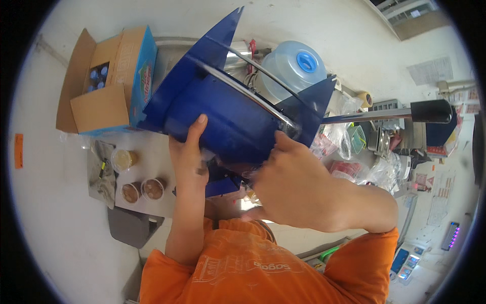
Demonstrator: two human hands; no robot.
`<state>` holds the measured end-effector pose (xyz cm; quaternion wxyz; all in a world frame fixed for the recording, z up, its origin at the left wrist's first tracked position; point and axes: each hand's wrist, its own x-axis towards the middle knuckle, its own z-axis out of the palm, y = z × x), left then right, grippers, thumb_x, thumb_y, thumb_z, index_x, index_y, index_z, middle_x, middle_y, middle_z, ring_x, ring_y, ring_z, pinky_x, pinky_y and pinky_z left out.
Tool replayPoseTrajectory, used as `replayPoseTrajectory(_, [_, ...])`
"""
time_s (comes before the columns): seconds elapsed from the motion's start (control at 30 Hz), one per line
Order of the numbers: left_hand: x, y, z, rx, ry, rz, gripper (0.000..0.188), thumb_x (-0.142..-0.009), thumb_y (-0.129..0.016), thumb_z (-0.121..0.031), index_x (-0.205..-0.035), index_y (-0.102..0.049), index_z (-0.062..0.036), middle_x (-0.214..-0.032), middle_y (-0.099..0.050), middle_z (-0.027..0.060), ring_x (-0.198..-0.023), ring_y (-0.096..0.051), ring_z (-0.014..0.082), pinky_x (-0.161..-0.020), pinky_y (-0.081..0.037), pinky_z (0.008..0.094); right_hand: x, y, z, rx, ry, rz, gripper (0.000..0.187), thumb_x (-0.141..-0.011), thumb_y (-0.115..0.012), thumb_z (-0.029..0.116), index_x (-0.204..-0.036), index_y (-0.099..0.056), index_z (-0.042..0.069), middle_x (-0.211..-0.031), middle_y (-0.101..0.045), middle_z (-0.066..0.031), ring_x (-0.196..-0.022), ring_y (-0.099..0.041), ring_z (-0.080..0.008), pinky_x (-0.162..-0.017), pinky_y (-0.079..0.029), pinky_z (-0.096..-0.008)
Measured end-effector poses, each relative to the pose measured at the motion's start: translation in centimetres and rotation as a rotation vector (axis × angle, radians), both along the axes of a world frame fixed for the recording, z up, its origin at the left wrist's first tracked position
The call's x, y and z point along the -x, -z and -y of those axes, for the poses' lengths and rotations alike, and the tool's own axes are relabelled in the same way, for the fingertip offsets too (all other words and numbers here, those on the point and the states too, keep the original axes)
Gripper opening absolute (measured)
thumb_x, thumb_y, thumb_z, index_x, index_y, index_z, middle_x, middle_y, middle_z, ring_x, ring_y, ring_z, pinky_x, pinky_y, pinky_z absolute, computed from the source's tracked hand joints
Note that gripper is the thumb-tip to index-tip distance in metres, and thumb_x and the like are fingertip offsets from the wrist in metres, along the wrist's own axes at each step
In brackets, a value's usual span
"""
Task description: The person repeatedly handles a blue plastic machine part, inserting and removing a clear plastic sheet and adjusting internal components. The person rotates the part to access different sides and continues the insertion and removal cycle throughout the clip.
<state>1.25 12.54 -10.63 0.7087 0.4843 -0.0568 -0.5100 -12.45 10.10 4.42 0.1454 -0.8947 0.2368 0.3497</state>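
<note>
Blue metal device, held up in front of the torso, tilted, its left end higher. Main body: deep blue, glossy, rounded like a trough or half-drum, with light glare and a few worn-looking marks. Pointed blue end plates flare up at both ends, the left one bigger. Two bright metal rods run lengthwise between the ends, one thicker. Straight shiny lever sticks out right, ending in a thick black grip. More blue metal shows underneath; that part is mostly hidden by the arms.

Hands apart. Left hand clamped on the device's lower left, thumb up along the body, fingers hidden. Right hand curled at the lower right, partly blurred; cannot tell if it grips. Behind: surface, clear blue jug, open cardboard box.
</note>
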Motion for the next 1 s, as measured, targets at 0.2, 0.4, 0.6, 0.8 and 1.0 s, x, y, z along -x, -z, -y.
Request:
replayPoseTrajectory(0.2, [-0.6,0.0,-0.1,-0.019,0.04,-0.09,0.068,-0.078,-0.083,-0.015,-0.133,-0.049,0.0027,-0.124,-0.06,0.0145,-0.112,-0.061,0.0243,-0.097,-0.05,0.0373,2.8,-0.7,-0.8,0.15,-0.094,0.095,0.075,-0.086,-0.057,0.066,-0.099,-0.072,-0.006,-0.101,-0.072,-0.0194,-0.105,-0.067,-0.031,-0.114,-0.031,-0.0527])
replayPoseTrajectory(0.4, [-0.6,0.4,1.0,0.004,-0.016,-0.102,0.067,-0.075,-0.086,-0.014,-0.13,-0.052,0.0041,-0.119,-0.062,0.014,-0.108,-0.062,0.0232,-0.094,-0.051,0.0344,2.7,-1.1,0.1,0.017,-0.062,0.226,0.071,-0.082,-0.064,0.064,-0.102,-0.071,-0.003,-0.1,-0.071,-0.0147,-0.105,-0.066,-0.0291,-0.114,-0.031,-0.0533])
replayPoseTrajectory(0.6, [0.8,-1.1,-1.2,0.021,-0.019,0.026,0.068,-0.076,-0.086,-0.014,-0.13,-0.05,0.0054,-0.117,-0.063,0.0146,-0.106,-0.063,0.0215,-0.092,-0.052,0.0323,2.9,-2.0,-0.6,-0.034,-0.021,0.086,0.065,-0.084,-0.067,0.057,-0.11,-0.068,-0.002,-0.103,-0.07,-0.0152,-0.103,-0.067,-0.0289,-0.112,-0.032,-0.0537])
replayPoseTrajectory(0.8, [0.8,-0.2,-0.9,0.024,-0.086,0.087,0.063,-0.079,-0.085,-0.016,-0.126,-0.05,0.0056,-0.115,-0.063,0.0154,-0.103,-0.064,0.0203,-0.091,-0.052,0.0314,4.4,-0.2,1.2,-0.057,0.117,0.382,0.054,-0.087,-0.073,0.036,-0.124,-0.06,-0.002,-0.104,-0.069,-0.0179,-0.101,-0.066,-0.0355,-0.103,-0.045,-0.05])
replayPoseTrajectory(1.0, [0.7,0.1,-1.8,0.037,-0.104,0.234,0.061,-0.08,-0.085,-0.017,-0.126,-0.05,0.0042,-0.118,-0.062,0.0138,-0.106,-0.062,0.0202,-0.095,-0.049,0.0322,-2.9,1.8,2.7,0.154,0.175,0.684,0.053,-0.09,-0.071,0.029,-0.124,-0.055,-0.007,-0.108,-0.066,-0.0222,-0.095,-0.065,-0.0425,-0.082,-0.055,-0.0449])
